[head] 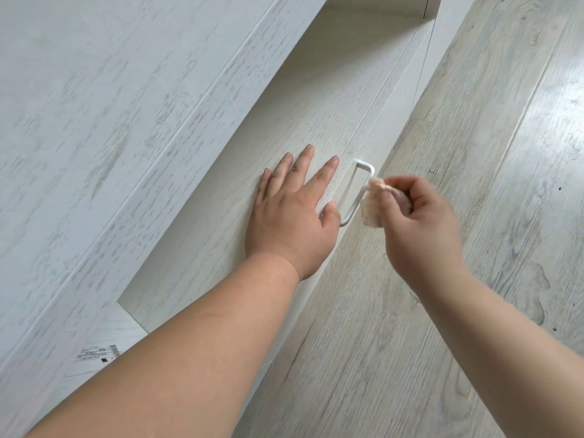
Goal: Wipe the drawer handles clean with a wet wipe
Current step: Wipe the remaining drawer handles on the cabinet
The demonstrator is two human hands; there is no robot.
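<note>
The white metal loop handle (357, 192) sat on the pale wood-grain drawer front (252, 172), its near end hidden under the thumb of the left hand (292, 216), pressed flat, fingers spread. The blurred right hand (417, 226) pinched a crumpled off-white wet wipe (374, 200) against the handle's bar, pale laminate floor (474, 153) beyond

Soft, even daylight fills the frame, brightest as a pale sheen on the floor (550, 128) at the upper right. Shadows are faint. The right hand (420, 229) is motion-blurred; straight lines bow slightly towards the edges.
</note>
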